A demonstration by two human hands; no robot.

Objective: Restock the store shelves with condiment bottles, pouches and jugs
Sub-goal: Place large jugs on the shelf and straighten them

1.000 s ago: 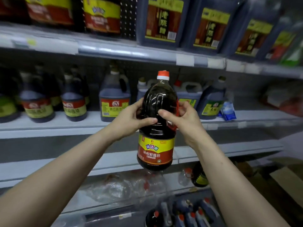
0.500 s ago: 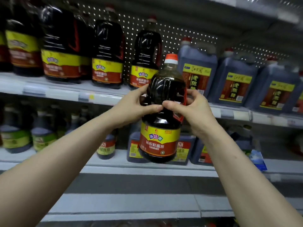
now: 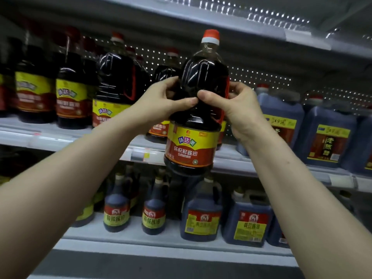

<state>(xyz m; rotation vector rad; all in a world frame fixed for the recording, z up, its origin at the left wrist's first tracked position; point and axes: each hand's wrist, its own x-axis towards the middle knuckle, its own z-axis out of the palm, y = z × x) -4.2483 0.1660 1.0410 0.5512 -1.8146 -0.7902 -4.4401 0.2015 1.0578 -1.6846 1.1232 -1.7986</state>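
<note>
A large dark soy sauce bottle [image 3: 198,109] with a red-and-white cap and a yellow-and-red label is held upright in the air in front of the upper shelf [image 3: 141,152]. My left hand [image 3: 161,101] grips its waist from the left, thumb across the front. My right hand [image 3: 239,105] grips it from the right by the red handle, and the two thumbs nearly touch. The bottle's base hangs just below the shelf's front edge. Matching soy sauce bottles [image 3: 118,89] stand in a row on that shelf to the left.
Blue vinegar jugs [image 3: 328,135] fill the upper shelf on the right. The lower shelf [image 3: 141,238] holds small soy bottles [image 3: 115,210] and squarer dark jugs [image 3: 203,214]. Another shelf [image 3: 221,19] runs overhead close to the cap.
Both hands have lifted the bottle from the height of the lower shelf up to the upper shelf, nearer the matching row. The grip is unchanged.
</note>
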